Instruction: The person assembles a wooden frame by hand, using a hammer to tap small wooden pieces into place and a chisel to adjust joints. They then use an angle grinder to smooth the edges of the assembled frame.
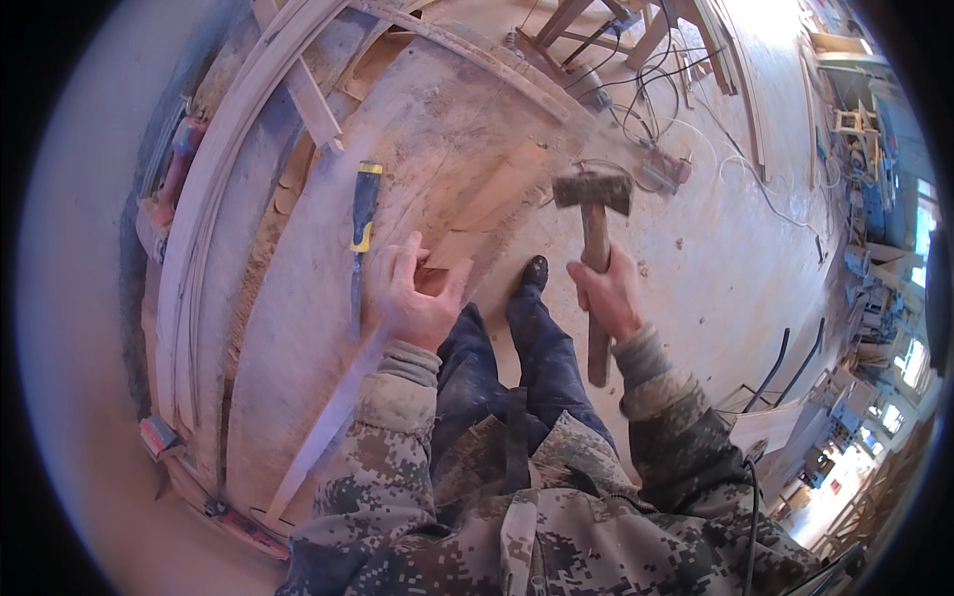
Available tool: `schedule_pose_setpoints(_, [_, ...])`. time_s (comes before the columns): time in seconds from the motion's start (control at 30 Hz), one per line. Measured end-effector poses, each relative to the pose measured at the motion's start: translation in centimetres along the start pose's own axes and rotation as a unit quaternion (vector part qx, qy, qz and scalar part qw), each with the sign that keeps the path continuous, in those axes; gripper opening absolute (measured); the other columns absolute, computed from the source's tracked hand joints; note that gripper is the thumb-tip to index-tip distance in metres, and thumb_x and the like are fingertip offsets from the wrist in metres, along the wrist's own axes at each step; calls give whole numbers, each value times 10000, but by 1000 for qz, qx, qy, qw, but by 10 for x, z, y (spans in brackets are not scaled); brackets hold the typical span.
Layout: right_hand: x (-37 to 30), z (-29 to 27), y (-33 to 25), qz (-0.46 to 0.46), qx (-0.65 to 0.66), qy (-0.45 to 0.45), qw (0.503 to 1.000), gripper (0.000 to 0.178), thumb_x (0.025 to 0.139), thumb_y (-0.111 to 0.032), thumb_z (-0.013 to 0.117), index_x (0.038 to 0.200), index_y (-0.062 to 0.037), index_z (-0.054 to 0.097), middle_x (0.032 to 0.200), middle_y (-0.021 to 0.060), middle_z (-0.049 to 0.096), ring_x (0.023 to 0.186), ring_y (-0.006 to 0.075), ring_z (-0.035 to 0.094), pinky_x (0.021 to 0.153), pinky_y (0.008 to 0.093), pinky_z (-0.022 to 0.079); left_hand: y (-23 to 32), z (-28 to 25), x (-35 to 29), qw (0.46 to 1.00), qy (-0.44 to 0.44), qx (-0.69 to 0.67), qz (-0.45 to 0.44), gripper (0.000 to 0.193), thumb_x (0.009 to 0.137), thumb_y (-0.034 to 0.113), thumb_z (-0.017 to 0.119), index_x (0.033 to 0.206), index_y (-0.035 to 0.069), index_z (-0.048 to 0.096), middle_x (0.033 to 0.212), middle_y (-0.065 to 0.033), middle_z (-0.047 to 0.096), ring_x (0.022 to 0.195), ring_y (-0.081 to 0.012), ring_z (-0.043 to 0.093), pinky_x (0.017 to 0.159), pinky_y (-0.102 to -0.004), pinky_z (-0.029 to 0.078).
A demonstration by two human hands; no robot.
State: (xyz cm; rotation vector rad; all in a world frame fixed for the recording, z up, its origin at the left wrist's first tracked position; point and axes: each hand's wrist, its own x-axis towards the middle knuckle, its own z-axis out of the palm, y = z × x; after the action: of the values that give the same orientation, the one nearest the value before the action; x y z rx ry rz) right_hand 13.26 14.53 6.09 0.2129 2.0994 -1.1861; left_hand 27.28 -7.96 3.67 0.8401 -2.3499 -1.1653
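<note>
My right hand (611, 291) is wrapped round the wooden handle of a hammer (593, 192), its dark, worn head pointing away from me. On the left, my left hand (422, 303) hovers over or rests at the near edge of the workbench (313, 298), thumb and fingers apart and curved. A brown wooden patch shows between them; I cannot tell whether it is a loose piece or part of the bench. Just left of that hand lies a chisel (364, 214) with a blue and yellow handle, its blade toward me. Dusty brown boards (497, 189) lie beyond the left hand.
Long curved wooden strips (214, 159) run along the bench's left side, with a short batten (311, 104) across them. Sawdust covers the bench. Cables (646, 94) tangle on the floor ahead, near a power tool (664, 167). Dark rods (780, 368) stand at right.
</note>
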Motion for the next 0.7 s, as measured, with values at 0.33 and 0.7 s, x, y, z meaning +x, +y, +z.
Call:
schedule_pose_setpoints(0.33, [105, 0, -97, -129, -117, -105, 979, 235, 834, -150, 756, 923, 24, 625, 701, 63, 620, 552, 162, 613, 481, 346, 494, -12, -5, 23, 951, -71, -136, -268, 464, 793, 146, 919, 1150, -90, 739, 958, -69, 722, 847, -130, 671, 762, -286, 565])
schedule_pose_setpoints(0.7, [142, -12, -100, -285, -334, -66, 896, 301, 852, -110, 741, 1105, 25, 646, 893, 133, 680, 783, 270, 681, 703, 392, 551, -17, -8, 26, 929, -138, -159, -304, 612, 827, 175, 914, 1296, -129, 664, 1120, -138, 747, 965, -176, 699, 870, -316, 570])
